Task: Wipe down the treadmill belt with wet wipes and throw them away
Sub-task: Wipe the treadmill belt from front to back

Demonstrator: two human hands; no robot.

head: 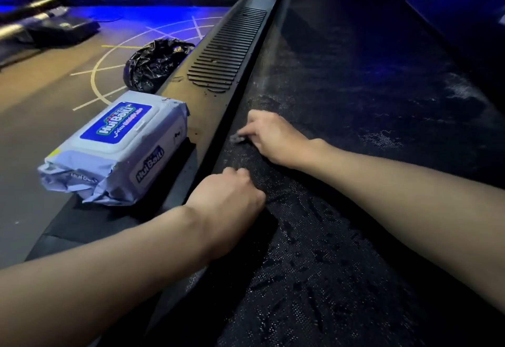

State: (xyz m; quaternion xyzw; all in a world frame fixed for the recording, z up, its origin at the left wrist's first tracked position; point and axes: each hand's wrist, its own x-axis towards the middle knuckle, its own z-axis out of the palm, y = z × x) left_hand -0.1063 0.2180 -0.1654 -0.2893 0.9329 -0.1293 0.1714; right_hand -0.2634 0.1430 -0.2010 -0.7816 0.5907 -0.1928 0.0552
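The right hand [269,138] pinched a small grey wet wipe [237,138] between thumb and fingers and held it down on the treadmill belt [355,127], right at the belt's left edge. The wipe was scrunched up and mostly hidden under the fingers, so only a little bit showed. The left hand [229,196] lay closer, on the same edge of the belt, with its fingers curled under. I could not tell if it held anything. The belt was black and bumpy, with shiny wet spots close by and pale dusty smears farther up. Its far end was dark and hard to see. Beside the left hand, a pale pack of wipes [117,147] lay on the side rail [216,73], lid closed. Its blue label seemed to read "HuiBaili"; the smaller writing was too tiny to read. A crinkly black bag [153,65] sat on the floor [41,100] behind the pack.
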